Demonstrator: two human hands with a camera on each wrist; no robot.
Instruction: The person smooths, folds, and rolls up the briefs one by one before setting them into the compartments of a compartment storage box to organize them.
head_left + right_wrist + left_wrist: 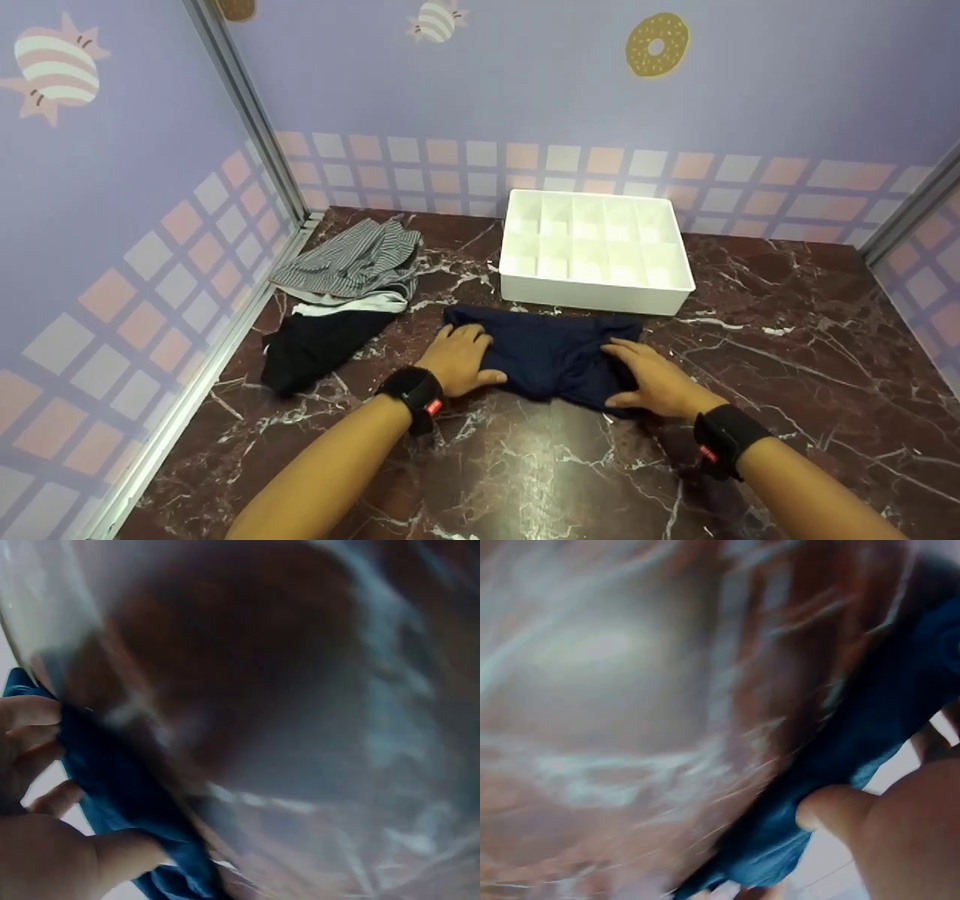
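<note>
A pair of dark navy underpants (551, 349) lies spread flat on the table, its waist edge toward the white box. My left hand (456, 361) rests on its left end, fingers fairly straight and thumb out on the cloth. At the opposite end my right hand (658, 379) touches the right edge with fingers slightly bent and spread. In the left wrist view the left thumb (836, 810) lies against the navy cloth (885, 712). The right wrist view shows the right thumb (131, 855) and fingers on the same cloth, partly cut off by the frame.
Behind the underpants stands a white divided box (596, 292) with two rows of compartments. To the left lie a grey striped garment (352, 262), a white piece of cloth (360, 303) and a black garment (322, 345). Patterned walls bound the dark marbled table (810, 360).
</note>
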